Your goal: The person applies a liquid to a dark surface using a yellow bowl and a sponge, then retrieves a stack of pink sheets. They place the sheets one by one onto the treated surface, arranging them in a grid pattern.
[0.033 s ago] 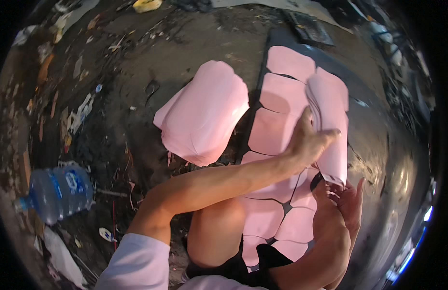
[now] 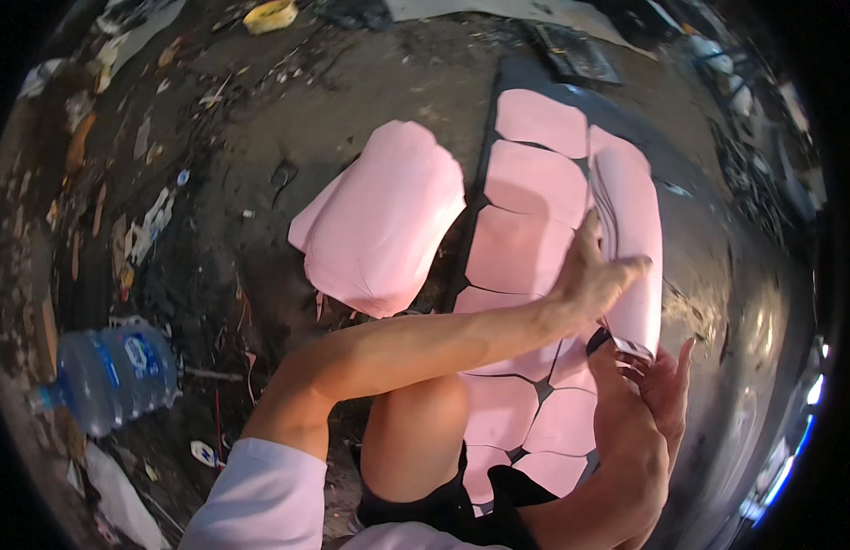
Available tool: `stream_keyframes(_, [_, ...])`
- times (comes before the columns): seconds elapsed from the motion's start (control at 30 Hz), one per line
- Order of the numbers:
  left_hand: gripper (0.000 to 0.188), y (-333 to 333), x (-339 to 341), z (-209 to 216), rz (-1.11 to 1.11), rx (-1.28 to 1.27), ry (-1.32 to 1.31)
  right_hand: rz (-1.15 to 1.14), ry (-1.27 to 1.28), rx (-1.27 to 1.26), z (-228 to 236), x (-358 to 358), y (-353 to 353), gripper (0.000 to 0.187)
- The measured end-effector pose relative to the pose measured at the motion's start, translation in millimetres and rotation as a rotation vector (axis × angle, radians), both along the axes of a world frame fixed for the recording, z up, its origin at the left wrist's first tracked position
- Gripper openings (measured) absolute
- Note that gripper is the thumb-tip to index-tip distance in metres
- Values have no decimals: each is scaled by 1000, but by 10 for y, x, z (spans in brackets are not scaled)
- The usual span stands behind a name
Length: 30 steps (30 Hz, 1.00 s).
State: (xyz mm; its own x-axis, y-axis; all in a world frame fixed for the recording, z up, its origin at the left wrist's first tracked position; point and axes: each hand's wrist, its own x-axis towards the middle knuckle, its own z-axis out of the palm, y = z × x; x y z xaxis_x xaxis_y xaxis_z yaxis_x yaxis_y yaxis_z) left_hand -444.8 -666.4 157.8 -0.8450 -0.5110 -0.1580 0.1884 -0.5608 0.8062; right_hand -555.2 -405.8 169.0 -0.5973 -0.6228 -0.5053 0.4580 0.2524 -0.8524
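Rows of pink sheet pieces with cut corners lie side by side on a long dark board. Over the right-hand row rests a folded bundle of pink sheets, its layered edges showing along the left side. My left hand holds that bundle from the left, thumb across its top and fingers along its edge. At the bundle's near end, my right hand cups it with bent fingers, partly hidden beneath it. Left of the board sits a larger pink bundle, touched by neither hand.
A big blue-tinted water bottle lies on its side at the left. Scraps litter the dark ground. A yellow ring-shaped object and a dark flat panel lie at the far side. A shiny dark surface borders the right.
The view has shifted slightly. The held bundle's far end has swung a little to the right, with both hands staying on it.
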Motion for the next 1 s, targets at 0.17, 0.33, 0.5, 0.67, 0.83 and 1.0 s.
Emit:
stream_keyframes(0.17, [76,813,-236,646,-74,7,361,-398,127,-264,629,243,450,62])
stream_keyframes(0.33, [80,1821,309,225,-140,67,120,-409,429,-274,500,340,1070,71])
stream_keyframes(0.5, [78,2479,1337,-516,-996,-445,-718,-341,184,2,-1097,883,2290,73])
stream_keyframes(0.67, [32,2356,1577,-1016,-1074,-634,-503,-129,1059,739,-2519,1614,3341,67])
stream_keyframes(0.83, [66,2059,1043,-2046,-579,-1284,-814,-435,828,725,-2477,2299,2864,56])
stream_keyframes(1.0, [73,2482,1294,-2732,-291,-1347,-988,-489,703,612,-2572,2592,2758,65])
